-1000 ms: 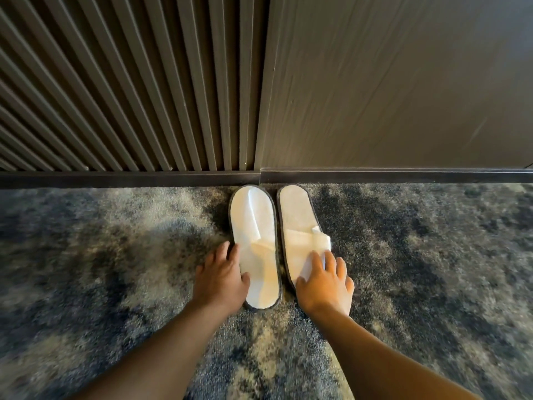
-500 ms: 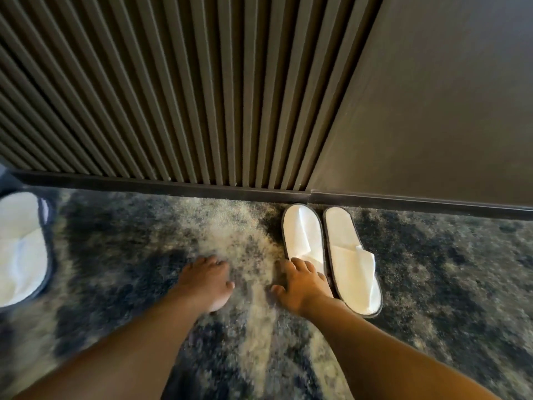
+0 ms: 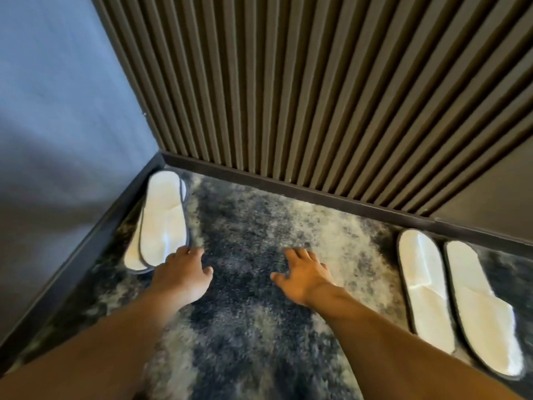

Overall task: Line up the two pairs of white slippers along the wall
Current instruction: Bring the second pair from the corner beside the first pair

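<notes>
Head view: 2 bare forearms reach across a mottled blue-grey carpet (image 3: pixel 242 226) in a room corner. The left hand (image 3: pixel 180 274) hovers with fingers loosely spread, empty, its fingertips at the near end of 1 stacked pair of flat white disposable slippers with dark edging (image 3: pixel 161 223), which lies beside the dark skirting of the blue-grey side wall (image 3: pixel 57 96). The right hand (image 3: pixel 302 274) is also spread wide and empty, over bare carpet. At the right, a second pair of white slippers with dark edging (image 3: pixel 455 304) lies side by side, touching, one end close to the skirting of the brown vertically slatted wall (image 3: pixel 302 88).
</notes>
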